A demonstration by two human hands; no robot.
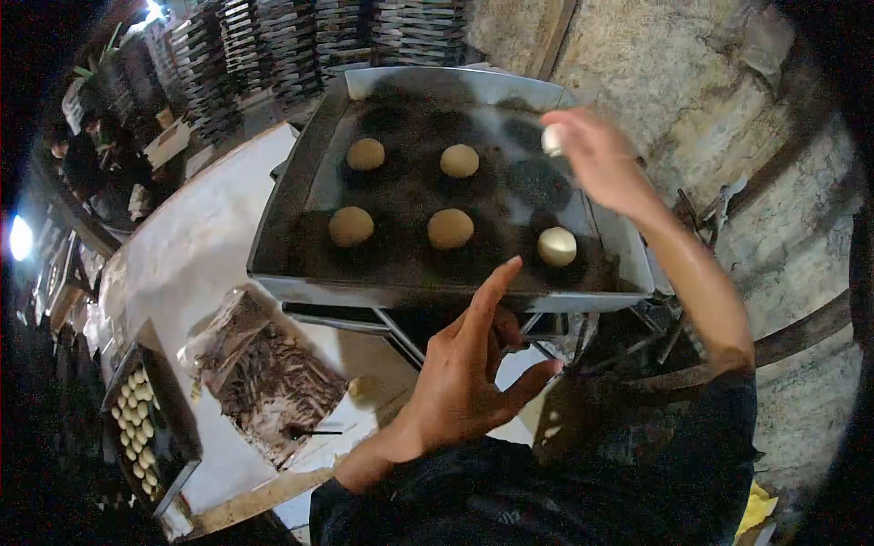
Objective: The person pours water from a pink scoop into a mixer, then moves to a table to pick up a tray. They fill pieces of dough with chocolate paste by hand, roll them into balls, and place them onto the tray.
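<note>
A dark metal griddle [387,259] with raised sides fills the middle of the view. Several round tan dough balls [451,228] sit spaced out on it, and a paler dough ball [557,247] lies at its near right. Over the far right part of the griddle, my right hand [601,164] pinches a small white dough ball [552,141]; the hand is slightly blurred. My left hand [473,350] is in front of the near rim, index finger and thumb stretched apart, other fingers bent. Nothing shows in it, and its fingertip is close to the paler ball without clearly touching it.
On the white table [196,237] at left lies a clear plastic bag of brown sticks [273,373]. A dark tray [187,455] of small dough balls [137,423] stands at lower left. A rough stone wall [683,73] bounds the right side. A person [100,168] is in the background.
</note>
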